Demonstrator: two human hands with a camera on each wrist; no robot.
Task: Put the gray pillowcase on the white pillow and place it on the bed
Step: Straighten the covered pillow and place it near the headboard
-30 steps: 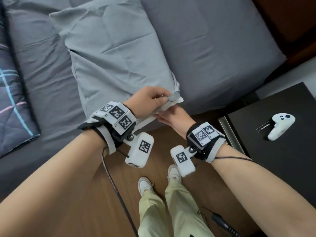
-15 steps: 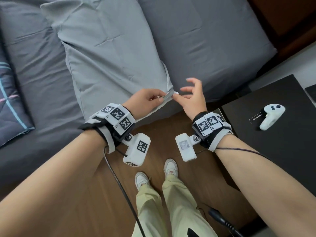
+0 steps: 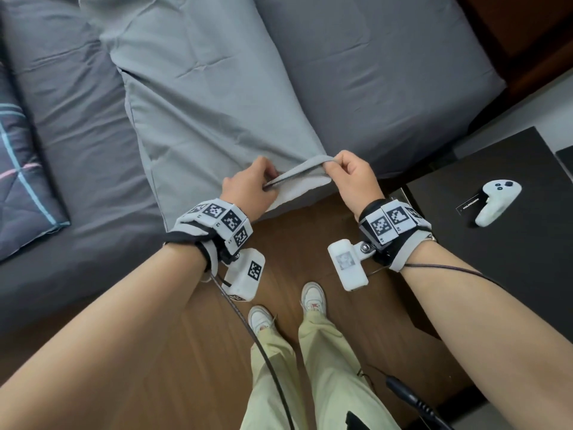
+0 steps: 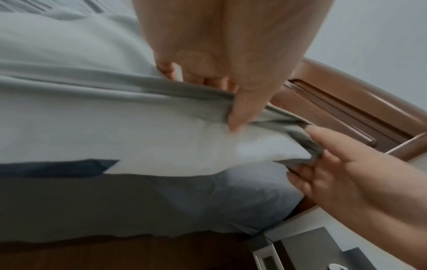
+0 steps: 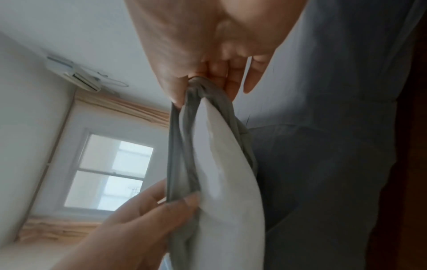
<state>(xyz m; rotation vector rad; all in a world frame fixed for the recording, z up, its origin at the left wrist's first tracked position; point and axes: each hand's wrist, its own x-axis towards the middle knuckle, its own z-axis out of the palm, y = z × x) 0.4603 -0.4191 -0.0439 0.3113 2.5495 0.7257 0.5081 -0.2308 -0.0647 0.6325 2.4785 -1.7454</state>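
— Pillowcase (image 3: 214, 97) was nearly all the way on, was it?

— Nearly. The gray pillowcase covered the white pillow (image 3: 305, 186) except at the near right corner, where a wedge of white poked out of the open end. The pillow lay on the bed (image 3: 387, 72) with that end at the mattress edge, above the wood floor (image 3: 294, 240).

— And the hands?

— Both had the open hem. The left hand (image 3: 249, 187) pinched the gray edge between thumb and curled fingers. The right hand (image 3: 353, 178) had its thumb and forefinger closed on the bunched hem at the corner, lifted a little so the fabric stretched taut between the two grips. The right wrist view showed the white corner sitting between two layers of gray.

— So which step was that?

— I judged it the last of the covering: drawing the hem over the exposed corner. The next move would call for pulling the hem toward the body and down over the white tip while the left hand kept the opening spread, then tucking and setting the pillow squarely on the bed.

— Anything readable nearby?

— A white game controller (image 3: 496, 201) lay on a black side table (image 3: 511, 274), with a small black label (image 3: 469, 207) beside it; its print was too small to read. The wrist bands (image 3: 221, 217) carried only square black-and-white markers, no words.
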